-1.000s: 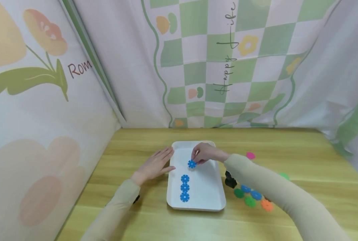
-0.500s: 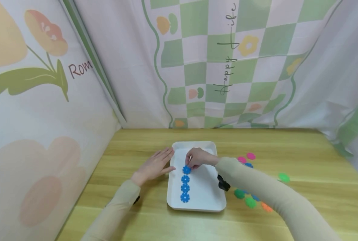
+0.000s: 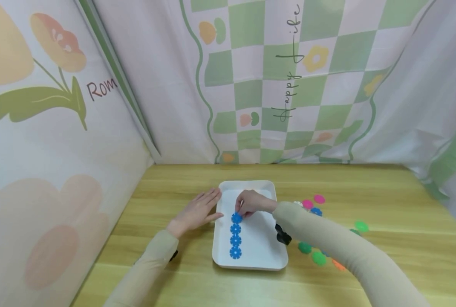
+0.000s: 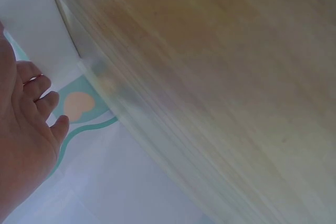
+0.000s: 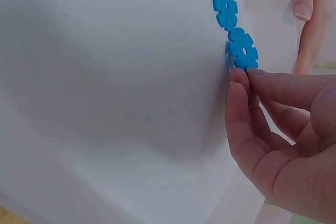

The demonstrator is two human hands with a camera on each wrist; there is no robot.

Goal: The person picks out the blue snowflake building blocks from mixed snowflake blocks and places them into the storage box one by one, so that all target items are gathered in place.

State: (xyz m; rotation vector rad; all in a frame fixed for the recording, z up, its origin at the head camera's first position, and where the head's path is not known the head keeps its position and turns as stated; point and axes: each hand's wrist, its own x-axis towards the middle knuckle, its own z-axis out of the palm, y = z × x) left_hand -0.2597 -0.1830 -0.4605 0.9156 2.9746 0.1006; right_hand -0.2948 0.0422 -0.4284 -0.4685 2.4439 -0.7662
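Note:
My right hand (image 3: 252,202) pinches the edge of a blue snowflake disc (image 5: 243,50) between thumb and fingertips, over the white tray (image 3: 264,256). That disc sits at the far end of a straight column of blue snowflake discs (image 3: 235,241) lying along the left part of the tray. In the right wrist view its notched rim meets the rim of the neighbouring disc (image 5: 226,6). My left hand (image 3: 197,211) rests with straight fingers at the tray's left rim. The left wrist view shows its curved fingers (image 4: 39,87) from the palm side.
Right of the tray, loose snowflake discs lie on the wooden table (image 3: 174,281): pink (image 3: 319,199), blue (image 3: 316,211), green (image 3: 318,258) and orange (image 3: 338,265). My right forearm covers some of them. A patterned curtain (image 3: 247,94) hangs behind the table.
My right hand has moved left and toward me, bringing the pinched blue disc from apart to the end of the column. The left hand has stayed at the rim.

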